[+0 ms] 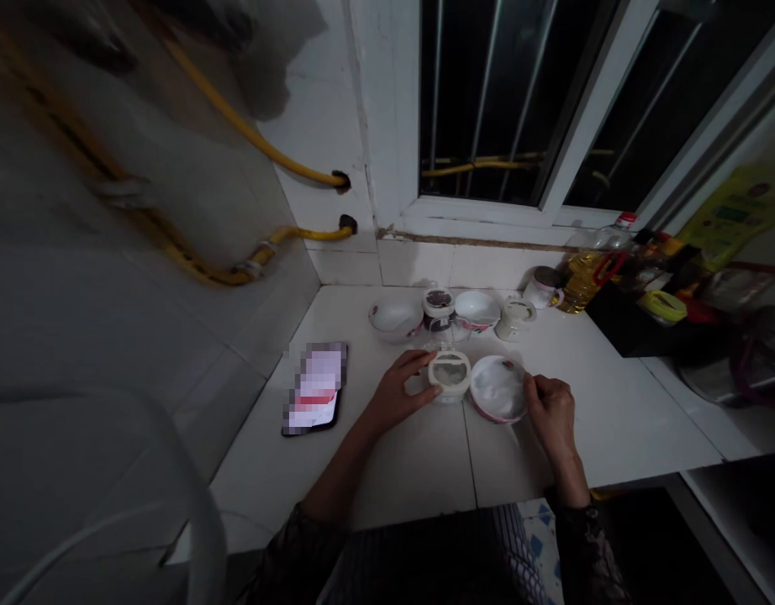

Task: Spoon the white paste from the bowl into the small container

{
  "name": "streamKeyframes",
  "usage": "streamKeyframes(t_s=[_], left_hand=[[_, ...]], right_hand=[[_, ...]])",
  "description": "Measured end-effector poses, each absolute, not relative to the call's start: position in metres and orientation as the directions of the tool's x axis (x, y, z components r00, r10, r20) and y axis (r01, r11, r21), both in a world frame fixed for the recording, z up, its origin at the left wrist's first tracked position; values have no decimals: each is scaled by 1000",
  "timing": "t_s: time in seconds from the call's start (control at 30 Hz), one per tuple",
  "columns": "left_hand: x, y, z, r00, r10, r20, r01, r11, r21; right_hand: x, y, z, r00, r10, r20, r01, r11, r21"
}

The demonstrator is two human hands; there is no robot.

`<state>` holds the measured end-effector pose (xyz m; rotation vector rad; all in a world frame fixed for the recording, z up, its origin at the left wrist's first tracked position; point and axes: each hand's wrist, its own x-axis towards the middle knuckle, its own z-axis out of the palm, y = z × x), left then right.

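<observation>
My left hand (397, 391) wraps the side of a round transparent jar (449, 376) with a white rim, which stands on the white tiled counter (620, 428). To its right is a white bowl with a red rim (498, 388), filled with white powder. My right hand (551, 412) rests at that bowl's right edge, its fingertips curled over the rim. Those fingers hide whether they pinch anything.
Behind the hands stand two white bowls (395, 318), a dark-filled jar (438, 307) and a mug (514, 319). A cooking oil bottle (582, 277) stands at the back right. A phone (315, 388) lies to the left. Yellow gas pipes (255, 126) run along the wall.
</observation>
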<state>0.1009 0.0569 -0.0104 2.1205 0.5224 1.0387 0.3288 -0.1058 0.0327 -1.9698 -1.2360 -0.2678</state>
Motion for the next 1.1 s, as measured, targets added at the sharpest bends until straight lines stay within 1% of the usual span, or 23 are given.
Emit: streamKeyframes(t_s=[0.13, 0.23, 0.3, 0.43, 0.5, 0.57, 0.63, 0.7, 0.77, 0.8, 0.83, 0.87, 0.9, 0.93, 0.97, 1.07, 1.1], left_hand=[[101, 58, -12, 585, 606, 539, 34, -682, 731], [101, 59, -13, 589, 603, 538, 33, -683, 730], [101, 59, -13, 592, 604, 533, 31, -678, 734], [101, 57, -12, 588, 613, 528, 30, -669, 743], [101, 57, -12, 588, 616, 525, 27, -663, 748], [101, 57, -12, 591, 617, 520, 25, -658, 753], [101, 57, -13, 590, 618, 520, 22, -656, 755], [101, 58, -14, 588, 619, 521, 18, -654, 757], [101, 58, -14, 589, 620, 518, 17, -651, 759], [101, 58, -14, 592, 621, 515, 20, -649, 760], [101, 58, -14, 594, 621, 510, 23, -647, 762], [101, 57, -14, 595, 623, 508, 25, -646, 763], [101, 57, -13, 595, 624, 506, 26, -645, 764], [101, 57, -12, 596, 625, 505, 25, -643, 766], [101, 56, -11, 596, 625, 504, 23, -640, 768], [102, 55, -9, 597, 629, 498, 24, -634, 773], [102, 55, -9, 597, 631, 495, 27, -633, 774]], right_hand=[[328, -105, 34, 489, 691, 532, 837, -199, -510], [328, -106, 32, 513, 690, 511, 814, -200, -546], [328, -107, 31, 564, 682, 465, 762, -212, -612], [331, -106, 31, 697, 636, 331, 572, -216, -791], [331, -104, 35, 734, 604, 311, 508, -185, -841], [327, -99, 42, 740, 576, 346, 506, -140, -851], [317, -93, 49, 708, 541, 454, 583, -84, -808], [303, -86, 55, 602, 495, 627, 729, -20, -684], [288, -78, 57, 381, 496, 780, 883, 56, -467], [282, -74, 57, 244, 520, 819, 936, 94, -339], [277, -71, 56, 122, 545, 830, 966, 125, -225], [274, -70, 55, 35, 567, 823, 980, 144, -140], [273, -69, 55, -8, 582, 813, 985, 147, -95], [274, -70, 54, -4, 591, 807, 987, 132, -92], [277, -72, 54, 32, 594, 804, 987, 109, -120], [295, -85, 57, 195, 596, 779, 965, 24, -260], [303, -91, 58, 233, 598, 767, 957, -4, -288]])
